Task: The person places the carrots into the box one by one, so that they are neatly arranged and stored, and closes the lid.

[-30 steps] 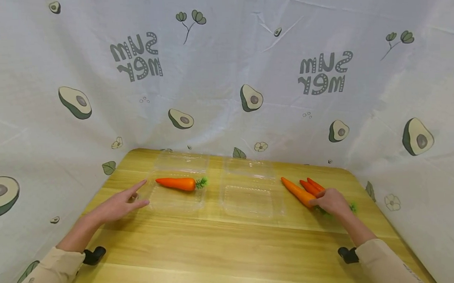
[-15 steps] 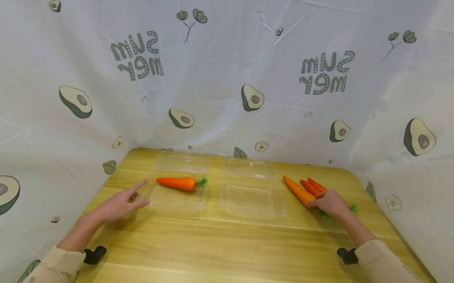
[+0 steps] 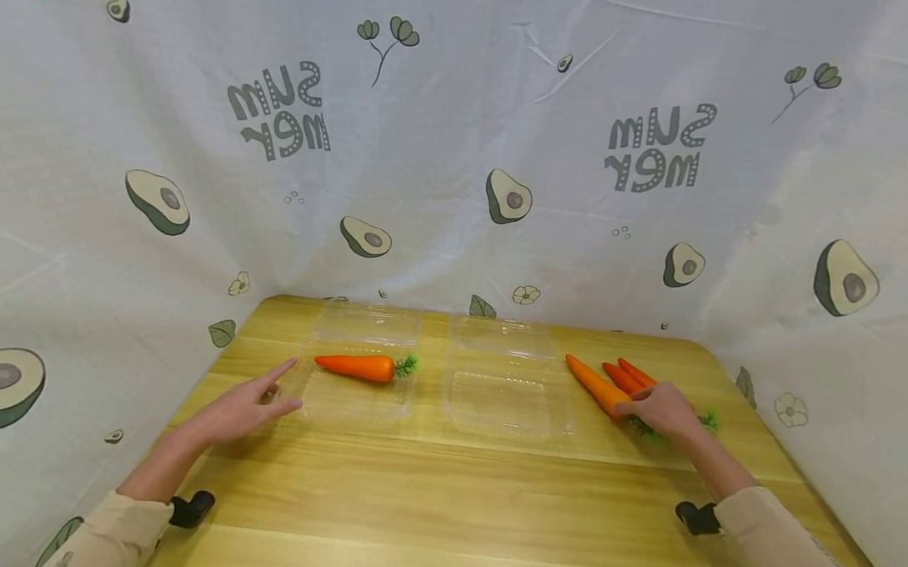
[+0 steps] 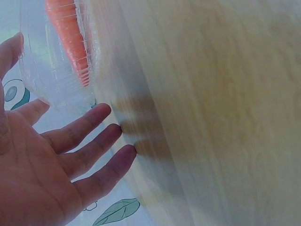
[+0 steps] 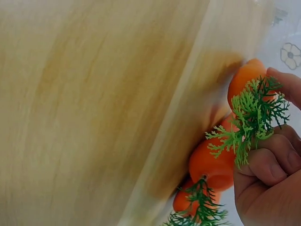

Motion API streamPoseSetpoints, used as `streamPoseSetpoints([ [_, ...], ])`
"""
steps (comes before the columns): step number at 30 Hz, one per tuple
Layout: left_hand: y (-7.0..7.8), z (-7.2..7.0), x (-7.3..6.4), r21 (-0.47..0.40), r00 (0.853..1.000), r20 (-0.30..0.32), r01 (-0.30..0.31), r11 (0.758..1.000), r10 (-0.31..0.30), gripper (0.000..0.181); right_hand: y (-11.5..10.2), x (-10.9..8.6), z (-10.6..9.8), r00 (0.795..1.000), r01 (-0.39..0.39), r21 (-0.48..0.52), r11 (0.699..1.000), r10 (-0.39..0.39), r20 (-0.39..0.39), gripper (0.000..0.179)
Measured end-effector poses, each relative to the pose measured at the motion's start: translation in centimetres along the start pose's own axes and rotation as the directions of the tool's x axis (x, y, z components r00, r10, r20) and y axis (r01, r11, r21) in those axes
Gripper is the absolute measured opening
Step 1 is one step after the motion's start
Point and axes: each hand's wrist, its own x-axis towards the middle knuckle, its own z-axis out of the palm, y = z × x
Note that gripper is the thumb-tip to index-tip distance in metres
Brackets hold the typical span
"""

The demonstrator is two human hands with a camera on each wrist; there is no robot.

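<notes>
Our right hand (image 3: 663,410), the nearer one, pinches an orange carrot (image 3: 596,384) between thumb and curled fingers near its green fronds (image 5: 254,120); our left hand (image 3: 236,412), fingers spread, holds nothing. This carrot lies toward the right of the bench (image 3: 432,509), long axis slanting away and leftward (smooth, slim-tipped). Just beside it we see two redder carrots (image 3: 621,376).

The tabletop (image 3: 431,501) is brightly lit, with a pale sheen on its near part. In the 2 wrist views, dimmer light is recorded, its grain is blurred and soft shadows are cast.
</notes>
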Motion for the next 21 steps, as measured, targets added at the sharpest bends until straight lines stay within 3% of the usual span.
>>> streamPoseSetpoints([
  [7, 0.0, 0.0, 0.1, -0.02, 1.0, 0.019, 0.018, 1.0, -0.018, 0.082, -0.3, -0.2, -0.7, 1.0, 0.004, 0.058, 0.998, -0.004, 0.009, 0.056],
  [21, 0.0, 0.0, 0.1, -0.02, 0.999, 0.023, 0.027, 0.999, -0.027, 0.082, -4.5, -0.7, -2.7, 0.999, 0.047, 0.021, 0.999, -0.047, -0.001, 0.07],
])
